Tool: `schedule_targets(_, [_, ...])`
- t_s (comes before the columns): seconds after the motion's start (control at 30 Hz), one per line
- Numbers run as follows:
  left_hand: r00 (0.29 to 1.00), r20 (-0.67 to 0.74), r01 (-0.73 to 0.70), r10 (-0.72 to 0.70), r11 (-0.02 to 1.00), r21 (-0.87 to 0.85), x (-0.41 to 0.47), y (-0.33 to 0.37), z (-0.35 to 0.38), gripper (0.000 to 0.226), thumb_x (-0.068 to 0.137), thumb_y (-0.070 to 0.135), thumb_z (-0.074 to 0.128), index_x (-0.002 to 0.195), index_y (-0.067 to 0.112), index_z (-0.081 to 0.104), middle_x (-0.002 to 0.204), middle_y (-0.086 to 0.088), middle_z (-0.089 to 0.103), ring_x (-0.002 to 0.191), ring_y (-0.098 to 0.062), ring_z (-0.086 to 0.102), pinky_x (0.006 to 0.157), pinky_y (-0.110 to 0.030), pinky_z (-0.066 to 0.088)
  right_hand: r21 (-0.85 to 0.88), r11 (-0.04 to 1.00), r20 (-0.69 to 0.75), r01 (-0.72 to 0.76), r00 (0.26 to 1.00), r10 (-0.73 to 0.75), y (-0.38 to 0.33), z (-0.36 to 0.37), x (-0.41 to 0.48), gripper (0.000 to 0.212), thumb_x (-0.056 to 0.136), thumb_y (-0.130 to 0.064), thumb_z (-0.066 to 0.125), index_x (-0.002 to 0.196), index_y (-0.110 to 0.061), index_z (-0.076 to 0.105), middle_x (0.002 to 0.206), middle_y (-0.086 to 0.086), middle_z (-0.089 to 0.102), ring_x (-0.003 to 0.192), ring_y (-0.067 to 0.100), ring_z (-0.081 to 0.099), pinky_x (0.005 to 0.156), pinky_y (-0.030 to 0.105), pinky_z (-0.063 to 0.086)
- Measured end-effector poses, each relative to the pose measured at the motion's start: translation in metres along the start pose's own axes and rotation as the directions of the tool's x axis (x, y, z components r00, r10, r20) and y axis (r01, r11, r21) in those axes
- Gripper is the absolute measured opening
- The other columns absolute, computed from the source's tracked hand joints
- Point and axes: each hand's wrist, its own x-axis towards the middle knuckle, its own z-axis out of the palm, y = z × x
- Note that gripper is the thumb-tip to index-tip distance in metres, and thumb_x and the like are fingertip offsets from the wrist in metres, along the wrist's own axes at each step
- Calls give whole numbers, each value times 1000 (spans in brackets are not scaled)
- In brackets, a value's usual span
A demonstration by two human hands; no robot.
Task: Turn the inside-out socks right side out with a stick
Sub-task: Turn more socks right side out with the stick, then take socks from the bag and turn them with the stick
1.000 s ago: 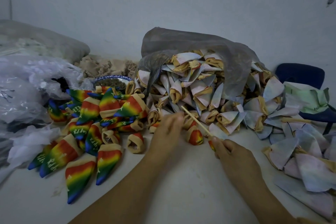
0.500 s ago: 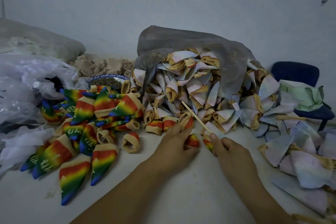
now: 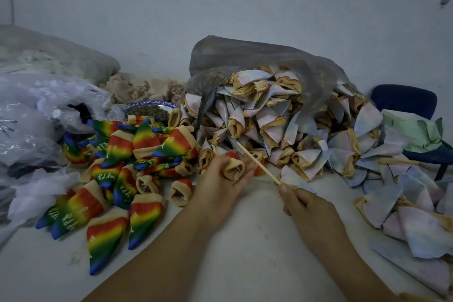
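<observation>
At the far left, crumpled clear plastic bags [image 3: 36, 115] lie heaped on the white counter [image 3: 245, 260]. Just beside them sprawls a pile of rainbow socks [image 3: 117, 154] with tan cuffs, some showing white letters, a few rolled up short. Behind that pile sits a blue-rimmed bowl [image 3: 149, 108] of something dark.

Near the middle, the left hand [image 3: 218, 181] holds a small sock [image 3: 234, 168] just above the counter. Its grip is closed round the sock, and the tan cuff gapes open towards the person, with a bit of red showing behind. Just right of that cuff runs the thin wooden stick [image 3: 257, 163], slanting up and away to the left. I cannot tell whether it touches the sock. The right hand [image 3: 308, 206] has the stick's near end pinched in its grip, fingers curled.

Behind both hands, a grey plastic bag [image 3: 257, 56] spills a big heap of pale inside-out socks [image 3: 282, 127] onto the counter. More of them lie scattered to the right, in front of a blue chair [image 3: 404, 99].
</observation>
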Motion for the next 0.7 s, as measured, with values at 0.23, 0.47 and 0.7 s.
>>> schedule_targets(0.23, [1000,21,25,-20,960,-280,0,13,-6,33,96,23,41,113,1,58,112,-24,70,104,-35,69,94,-47,51,-40,998,30,39,999,-37,-3,0,-3,69,64,-81,20,66,-26,61,69,-8,66,64,3,58,63,25,45])
schedule_targets(0.47, [1000,28,9,1,937,-348,4,13,-9,48,82,15,48,127,-3,53,113,-28,69,101,-38,70,83,-47,55,-235,969,38,78,997,-71,-3,-3,-4,59,84,-69,34,67,-16,52,59,1,54,61,15,56,55,28,38])
schedule_targets(0.7, [985,-100,-151,144,985,-77,9,9,-8,27,95,22,58,111,1,59,94,-11,73,85,-18,73,71,-32,59,-273,959,57,79,996,-66,-4,-4,-5,56,86,-67,37,59,-19,43,52,-2,44,54,11,49,49,25,30])
